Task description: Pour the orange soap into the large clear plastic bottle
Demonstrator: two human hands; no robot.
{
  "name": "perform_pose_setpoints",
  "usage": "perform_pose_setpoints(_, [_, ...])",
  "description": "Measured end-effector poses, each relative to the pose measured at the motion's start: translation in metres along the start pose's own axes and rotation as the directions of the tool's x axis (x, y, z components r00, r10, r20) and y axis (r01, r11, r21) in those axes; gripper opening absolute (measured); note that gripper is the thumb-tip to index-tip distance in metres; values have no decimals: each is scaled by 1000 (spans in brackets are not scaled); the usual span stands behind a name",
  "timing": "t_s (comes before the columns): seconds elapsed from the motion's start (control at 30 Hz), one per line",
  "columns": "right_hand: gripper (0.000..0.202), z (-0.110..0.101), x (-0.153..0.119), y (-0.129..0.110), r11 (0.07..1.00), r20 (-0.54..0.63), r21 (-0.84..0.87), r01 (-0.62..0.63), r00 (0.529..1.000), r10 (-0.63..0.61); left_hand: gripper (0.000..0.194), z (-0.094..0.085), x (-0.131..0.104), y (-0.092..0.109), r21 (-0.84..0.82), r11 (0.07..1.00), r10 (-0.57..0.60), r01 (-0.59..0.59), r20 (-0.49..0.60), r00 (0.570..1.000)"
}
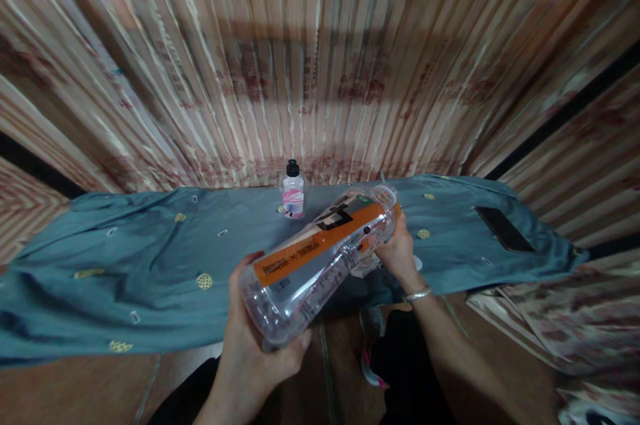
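A large clear plastic bottle (pixel 320 245) with an orange and grey label is held aslant over the cloth, its neck end up and to the right. My left hand (pixel 260 338) grips its base, thumb along the underside and fingers behind. Around the upper end, my right hand (pixel 399 248) is closed, with most of its fingers hidden behind the plastic. Whether the bottle holds anything is unclear. Partly covered by it, a crumpled whitish translucent thing (pixel 367 267) shows near my right hand; I cannot make out what it is.
A small bottle (pixel 293 198) with a black cap and pink label stands at the back of the teal patterned cloth (pixel 165 258). A black phone-like slab (pixel 503 228) lies on the right. Striped curtains (pixel 320 78) enclose the back and sides.
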State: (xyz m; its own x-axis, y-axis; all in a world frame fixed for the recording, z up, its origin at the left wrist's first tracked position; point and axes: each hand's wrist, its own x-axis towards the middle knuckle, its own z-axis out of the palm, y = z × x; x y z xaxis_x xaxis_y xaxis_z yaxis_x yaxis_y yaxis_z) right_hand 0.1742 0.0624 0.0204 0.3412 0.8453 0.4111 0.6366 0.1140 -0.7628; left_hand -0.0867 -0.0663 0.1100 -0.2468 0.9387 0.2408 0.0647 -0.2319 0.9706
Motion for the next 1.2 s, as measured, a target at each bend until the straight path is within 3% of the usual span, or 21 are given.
perform_pose_setpoints(0.43, [94, 2, -1, 2, 998, -26, -39, 41, 999, -42, 79, 1, 0, 4, -10, 1000, -26, 26, -10, 1000])
perform_pose_setpoints(1.2, [99, 0, -1, -2, 1000, -9, 13, 11, 1000, -11, 79, 3, 0, 11, -31, 998, -57, 58, 4, 998])
